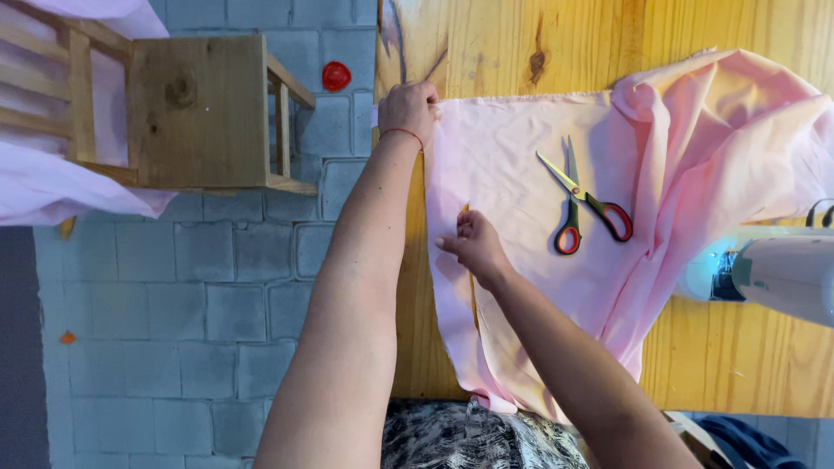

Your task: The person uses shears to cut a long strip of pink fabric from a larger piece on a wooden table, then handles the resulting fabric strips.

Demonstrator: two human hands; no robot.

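Pink fabric (pixel 521 165) spread mid-frame on wooden table (pixel 486 43). Left hand (pixel 408 108) fisted, pinning top edge; right hand (pixel 473 246) pinching a fold. Soft, light, probably slippery: best gripped at edges. Scissors (pixel 584 201) lying right of center.

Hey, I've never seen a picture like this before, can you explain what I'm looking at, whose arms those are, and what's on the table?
This is one picture from a camera worn on a person's head, looking down at their own two bare arms. The view appears turned sideways. The left hand presses down the far corner of a pink fabric spread over a wooden table. The right hand pinches something thin and yellowish at the cloth's edge; it is too small to identify. A pair of scissors with red and green handles lies open on the fabric, untouched. At the right edge sits part of a white machine, possibly a sewing machine. A wooden stool stands on the grey paved floor.
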